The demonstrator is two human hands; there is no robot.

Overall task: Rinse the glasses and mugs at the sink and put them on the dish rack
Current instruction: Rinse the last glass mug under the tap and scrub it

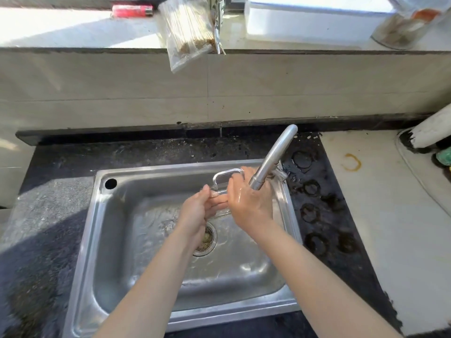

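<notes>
The steel faucet [273,159] slanted across the right hand [249,203], hiding part of it, and a plastic bag [188,32] hung over the sill's edge near a red lighter [133,11]. Over the wet sink [117,215], set in a dark speckled counter [48,203] (ring stains [311,189] to its right), the left hand [197,211] and the right each had fingers curled round the clear glass mug [220,185] below the spout.

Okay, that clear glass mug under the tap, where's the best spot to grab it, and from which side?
Probably the squared handle of the glass mug. It juts out on the far side, mostly free of fingers, while the left hand and right hand wrap the wet, slippery body. Come in from the left, since the faucet crowds the right.
</notes>
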